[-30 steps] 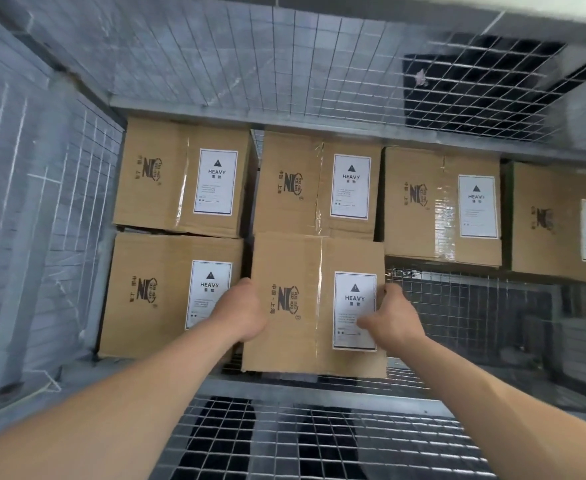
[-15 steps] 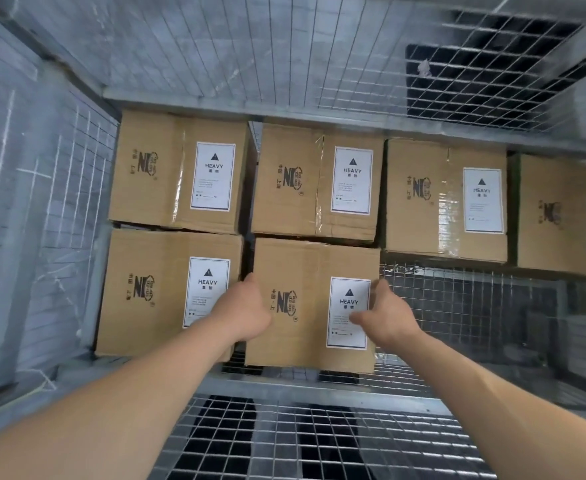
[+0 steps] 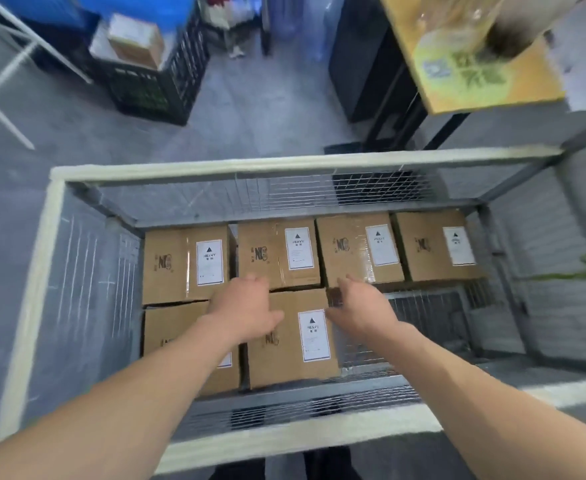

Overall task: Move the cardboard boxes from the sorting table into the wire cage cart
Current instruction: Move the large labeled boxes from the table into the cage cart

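- One head view, high above the wire cage cart (image 3: 284, 164), facing steeply down into it.
- The cart's near rim lies low in frame, with the floor (image 3: 267, 109) beyond it.

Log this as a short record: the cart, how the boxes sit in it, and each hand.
cart: wire cage cart, seen from above
back row: four cardboard boxes, HEAVY labels up
front row: front-left box and front-right box side by side; mesh floor showing to their right
left hand: fingers relaxed, over the front-right box's far left corner
right hand: fingers relaxed, over its far right corner
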The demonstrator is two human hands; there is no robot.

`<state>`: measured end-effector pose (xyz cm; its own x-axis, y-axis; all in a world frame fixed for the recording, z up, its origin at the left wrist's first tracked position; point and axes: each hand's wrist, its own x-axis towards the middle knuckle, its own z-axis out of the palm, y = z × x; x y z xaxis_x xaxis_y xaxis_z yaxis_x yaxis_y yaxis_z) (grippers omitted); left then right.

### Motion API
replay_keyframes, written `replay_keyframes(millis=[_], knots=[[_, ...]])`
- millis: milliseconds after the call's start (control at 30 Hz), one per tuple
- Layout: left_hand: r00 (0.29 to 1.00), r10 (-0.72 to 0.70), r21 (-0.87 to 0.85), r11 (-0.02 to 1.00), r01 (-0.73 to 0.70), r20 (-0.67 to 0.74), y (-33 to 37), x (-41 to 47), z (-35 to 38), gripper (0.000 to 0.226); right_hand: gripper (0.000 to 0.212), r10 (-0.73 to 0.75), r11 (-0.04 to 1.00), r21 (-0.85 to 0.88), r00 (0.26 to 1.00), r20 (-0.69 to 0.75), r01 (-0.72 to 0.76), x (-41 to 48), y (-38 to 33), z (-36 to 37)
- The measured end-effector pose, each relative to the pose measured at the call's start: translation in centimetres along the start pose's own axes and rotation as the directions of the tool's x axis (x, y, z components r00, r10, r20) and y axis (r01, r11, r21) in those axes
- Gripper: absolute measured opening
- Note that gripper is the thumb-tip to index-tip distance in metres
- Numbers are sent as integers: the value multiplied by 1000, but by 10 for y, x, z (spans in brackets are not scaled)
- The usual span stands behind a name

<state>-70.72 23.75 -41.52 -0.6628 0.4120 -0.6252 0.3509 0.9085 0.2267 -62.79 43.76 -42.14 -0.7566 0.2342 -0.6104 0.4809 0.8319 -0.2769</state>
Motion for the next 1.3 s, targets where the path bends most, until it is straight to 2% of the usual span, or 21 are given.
replay_keyframes(millis=[67,167,267,367,500,700,1067,1300], knots=[[995,65,43,997,-62,-79,14,-18,-36,62,23,1,1000,-9,996,-87,-2,-26,-9,-31],[966,179,96,982,-164,-188,40,-48,-87,70,38,24,1000,11,980,-196,-22,-69,-17,-75],[917,307,152,949,-275,-254,71,-79,-129,67,43,69,998,36,951,-302,-60,-115,-18,-111],[865,415,211,906,-367,-281,107,-110,-159,65,65,118,993,42,916,-384,-111,-162,-11,-143],[775,547,270,835,-479,-317,158,-147,-180,69,58,182,983,64,842,-508,-174,-224,9,-179],[639,688,368,725,-582,-345,234,-206,-182,73,57,280,954,95,726,-628,-286,-322,55,-201],[431,833,468,552,-690,-347,332,-334,-134,76,65,439,884,220,569,-695,-413,-490,124,-173],[348,877,486,474,-734,-330,368,-397,-116,81,68,498,843,279,473,-727,-459,-567,136,-157]])
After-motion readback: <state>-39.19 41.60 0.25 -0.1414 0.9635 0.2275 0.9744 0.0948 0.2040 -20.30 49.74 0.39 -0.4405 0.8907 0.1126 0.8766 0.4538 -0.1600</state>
